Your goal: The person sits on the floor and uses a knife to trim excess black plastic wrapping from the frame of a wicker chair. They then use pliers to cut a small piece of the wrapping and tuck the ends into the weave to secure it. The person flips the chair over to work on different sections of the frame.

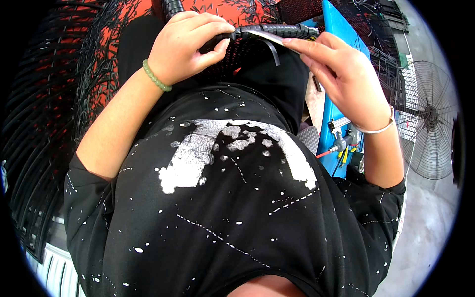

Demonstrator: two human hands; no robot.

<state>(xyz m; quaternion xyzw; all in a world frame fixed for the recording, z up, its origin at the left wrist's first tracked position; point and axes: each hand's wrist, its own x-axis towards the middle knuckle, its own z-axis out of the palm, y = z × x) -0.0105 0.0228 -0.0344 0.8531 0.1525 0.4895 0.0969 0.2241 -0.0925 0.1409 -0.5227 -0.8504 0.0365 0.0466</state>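
- The left hand (190, 42) is closed around a black wrapped bundle (294, 30), thumb and fingertips meeting on it.
- The bundle runs out of that grip to the right, across the top of the view in front of the person's body, and its far end comes near the blue panel (341, 22).
- The right hand (341, 69) is narrow, its thumb and fingers pinched on a thin pale strip (269, 36); whether this is a blade or tape, I cannot tell.
- The strip points left from the right hand's fingertips and slants up to the bundle, its tip just beside the left hand's grip; whether it touches the bundle there is unclear.
- A dark loose tail (273, 53) curls down below the bundle, between the two hands.
- A ribbed black tube (172, 7) rises just above the left hand; its link to the bundle is hidden.
- Black scraps (106, 62) lie over a red surface (141, 7) beyond and left of the left hand.
- A wire-caged fan (430, 114) stands well apart, right of the right forearm.
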